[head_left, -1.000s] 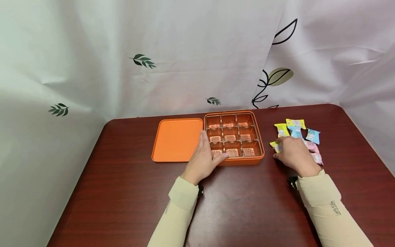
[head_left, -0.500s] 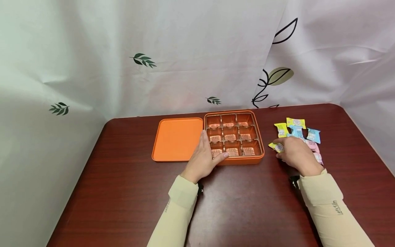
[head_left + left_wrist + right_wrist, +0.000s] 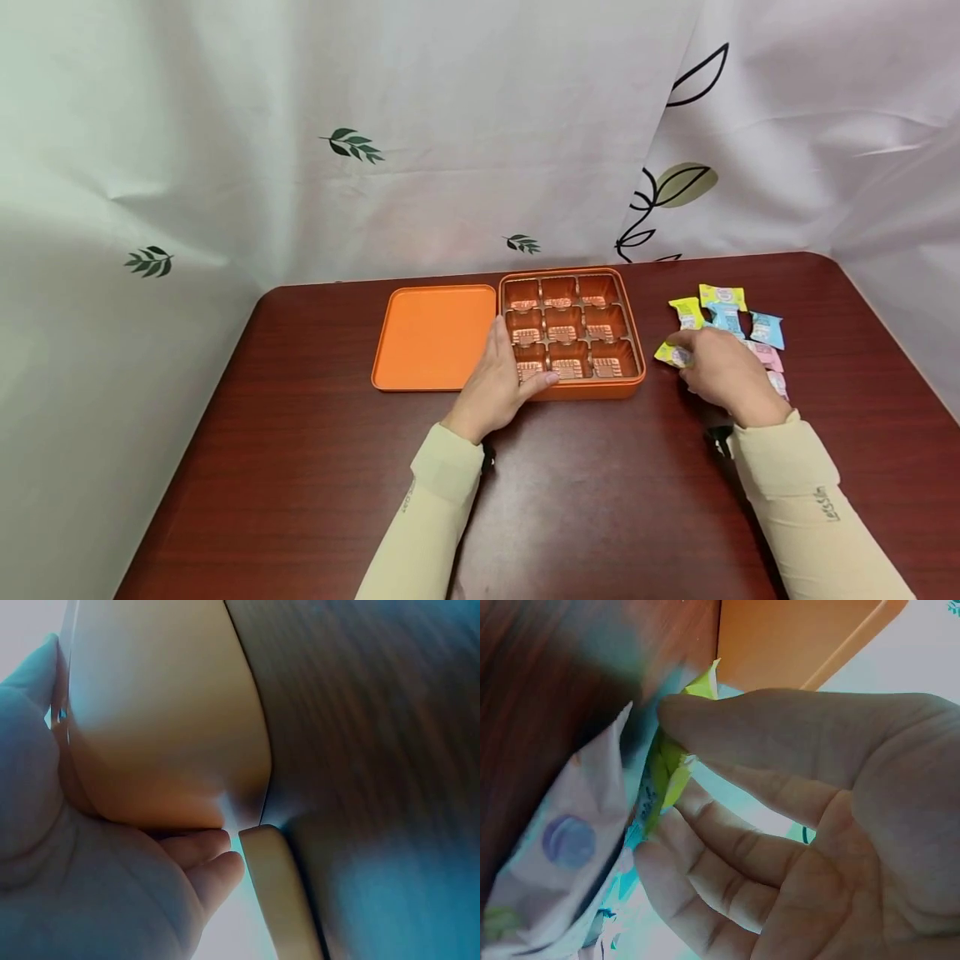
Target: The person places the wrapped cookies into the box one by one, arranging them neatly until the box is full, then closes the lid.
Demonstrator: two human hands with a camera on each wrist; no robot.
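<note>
My left hand (image 3: 488, 385) rests against the near left corner of an orange box (image 3: 577, 392). Its fingers lie straight along the box's left side, and the thumb reaches over the front rim. In the left wrist view the palm meets the box's corner. On the right, my right hand (image 3: 729, 371) pinches a small yellow wrapped candy (image 3: 672, 355); in the right wrist view the thumb presses on that yellow wrapper (image 3: 676, 780). My fingertips are partly hidden in the head view. A pale pink wrapped candy (image 3: 562, 840) lies close by.
An orange lid (image 3: 435, 337) lies flat left of the box. Several wrapped candies lie around the right hand: yellow ones (image 3: 722, 297), blue ones (image 3: 767, 330) and pink ones (image 3: 765, 355). The box's insert (image 3: 561, 323) has rows of compartments. A white patterned curtain (image 3: 450, 192) stands behind the table.
My right hand has shifted slightly right, and its thumb has drawn in beside the yellow candy, which has turned a little. The left hand stays on the box.
</note>
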